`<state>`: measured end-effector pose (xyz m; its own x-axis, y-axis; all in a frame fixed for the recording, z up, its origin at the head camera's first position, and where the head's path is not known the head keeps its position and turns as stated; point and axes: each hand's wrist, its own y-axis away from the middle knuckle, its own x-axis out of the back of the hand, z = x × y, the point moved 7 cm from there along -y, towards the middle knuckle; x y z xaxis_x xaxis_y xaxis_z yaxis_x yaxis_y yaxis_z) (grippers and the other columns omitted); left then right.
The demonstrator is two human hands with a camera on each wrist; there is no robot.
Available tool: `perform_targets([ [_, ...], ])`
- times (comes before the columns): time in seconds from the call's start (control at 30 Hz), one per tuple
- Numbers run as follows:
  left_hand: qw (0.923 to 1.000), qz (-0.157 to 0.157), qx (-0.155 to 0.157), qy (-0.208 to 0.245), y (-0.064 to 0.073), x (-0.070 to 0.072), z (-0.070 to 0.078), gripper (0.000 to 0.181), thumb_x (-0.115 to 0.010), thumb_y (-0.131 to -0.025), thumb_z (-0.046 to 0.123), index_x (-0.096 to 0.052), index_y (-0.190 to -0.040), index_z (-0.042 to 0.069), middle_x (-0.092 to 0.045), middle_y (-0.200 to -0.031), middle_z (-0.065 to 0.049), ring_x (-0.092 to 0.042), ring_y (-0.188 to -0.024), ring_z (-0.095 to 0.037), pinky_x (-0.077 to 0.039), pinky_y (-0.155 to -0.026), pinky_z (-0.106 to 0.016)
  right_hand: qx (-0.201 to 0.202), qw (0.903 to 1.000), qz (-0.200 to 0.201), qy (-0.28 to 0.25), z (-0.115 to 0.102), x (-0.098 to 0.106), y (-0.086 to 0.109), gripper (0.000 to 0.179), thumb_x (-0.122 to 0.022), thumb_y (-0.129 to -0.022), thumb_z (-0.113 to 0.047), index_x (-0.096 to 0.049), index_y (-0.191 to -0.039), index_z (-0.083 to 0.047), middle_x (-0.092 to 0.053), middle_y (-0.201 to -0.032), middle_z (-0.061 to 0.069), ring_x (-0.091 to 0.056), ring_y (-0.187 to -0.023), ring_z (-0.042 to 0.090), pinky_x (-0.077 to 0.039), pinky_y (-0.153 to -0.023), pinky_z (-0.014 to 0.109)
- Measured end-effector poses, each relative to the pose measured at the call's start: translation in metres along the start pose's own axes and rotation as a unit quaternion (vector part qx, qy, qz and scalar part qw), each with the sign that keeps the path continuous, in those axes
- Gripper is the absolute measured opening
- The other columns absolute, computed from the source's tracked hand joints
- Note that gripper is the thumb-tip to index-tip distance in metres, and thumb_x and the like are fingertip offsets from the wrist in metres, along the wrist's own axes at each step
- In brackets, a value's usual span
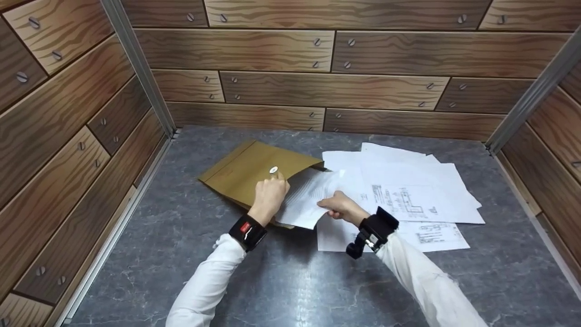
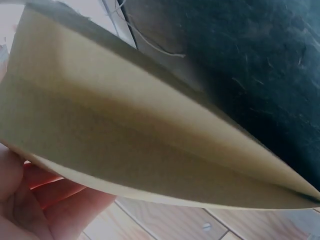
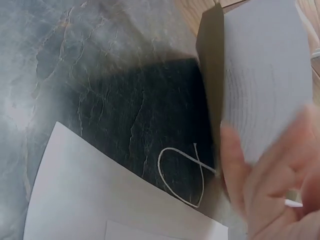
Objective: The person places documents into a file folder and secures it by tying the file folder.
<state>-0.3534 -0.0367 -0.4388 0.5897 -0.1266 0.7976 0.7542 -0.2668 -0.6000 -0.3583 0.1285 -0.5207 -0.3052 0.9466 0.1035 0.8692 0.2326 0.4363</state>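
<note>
A brown paper document envelope (image 1: 245, 165) is held tilted at centre left, its mouth gaping to the right. My left hand (image 1: 271, 193) grips the envelope's upper edge, beside a small white round button (image 1: 273, 170) on its flap side. In the left wrist view the fingers (image 2: 75, 212) lie along the outer side of the open envelope (image 2: 125, 130). A printed white sheet (image 1: 311, 195) lies partly inside the mouth. My right hand (image 1: 342, 206) pinches this sheet's near right corner, thumb uppermost. The right wrist view shows the right hand (image 3: 275, 185), blurred, against the sheet.
Loose printed sheets (image 1: 408, 181) overlap on the dark marbled tabletop (image 1: 290, 281) to the right. A thin white string (image 3: 160, 167) hangs in a loop by the envelope. Wood-patterned panels (image 1: 363, 54) stand at the back and both sides.
</note>
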Motion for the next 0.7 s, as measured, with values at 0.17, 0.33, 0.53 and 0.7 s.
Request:
perform_targets([
  [0.17, 0.9998, 0.008, -0.017, -0.01, 0.001, 0.001, 0.006, 0.019, -0.057, -0.082, 0.018, -0.059, -0.08, -0.001, -0.056, -0.059, -0.008, -0.058, -0.048, -0.025, -0.043, -0.038, -0.036, -0.001, 0.9991, -0.029, -0.033, 0.0, -0.011, -0.008, 0.016, -0.056, -0.083, 0.0, -0.043, -0.075, -0.001, -0.038, -0.045, -0.004, -0.034, -0.035, -0.001, -0.025, -0.033, 0.01],
  [0.33, 0.9995, 0.025, -0.014, -0.011, -0.001, 0.005, 0.004, 0.017, -0.057, -0.081, 0.017, -0.057, -0.078, 0.001, -0.056, -0.059, -0.009, -0.058, -0.047, -0.026, -0.043, -0.037, -0.036, -0.026, 0.9942, -0.04, -0.096, 0.005, -0.017, -0.012, 0.012, -0.056, -0.086, 0.0, -0.045, -0.084, 0.005, -0.05, -0.047, 0.001, -0.046, -0.037, 0.003, -0.037, -0.037, 0.011],
  [0.53, 0.9987, 0.05, -0.006, -0.008, -0.001, 0.011, 0.001, 0.015, -0.058, -0.079, 0.015, -0.058, -0.078, -0.001, -0.056, -0.06, -0.009, -0.057, -0.045, -0.026, -0.043, -0.037, -0.036, -0.019, 0.9795, -0.067, -0.189, 0.007, -0.024, -0.01, 0.008, -0.046, -0.087, 0.012, -0.046, -0.08, 0.009, -0.058, -0.063, 0.015, -0.063, -0.059, 0.019, -0.05, -0.064, 0.024],
  [0.7, 0.9987, 0.047, -0.019, -0.005, -0.002, 0.012, 0.007, 0.018, -0.057, -0.08, 0.016, -0.059, -0.08, -0.001, -0.057, -0.058, -0.01, -0.057, -0.045, -0.026, -0.043, -0.036, -0.036, -0.006, 0.9791, -0.062, -0.194, 0.006, -0.035, -0.017, 0.011, -0.044, -0.087, 0.015, -0.044, -0.077, 0.01, -0.058, -0.071, 0.026, -0.064, -0.071, 0.029, -0.047, -0.077, 0.035],
])
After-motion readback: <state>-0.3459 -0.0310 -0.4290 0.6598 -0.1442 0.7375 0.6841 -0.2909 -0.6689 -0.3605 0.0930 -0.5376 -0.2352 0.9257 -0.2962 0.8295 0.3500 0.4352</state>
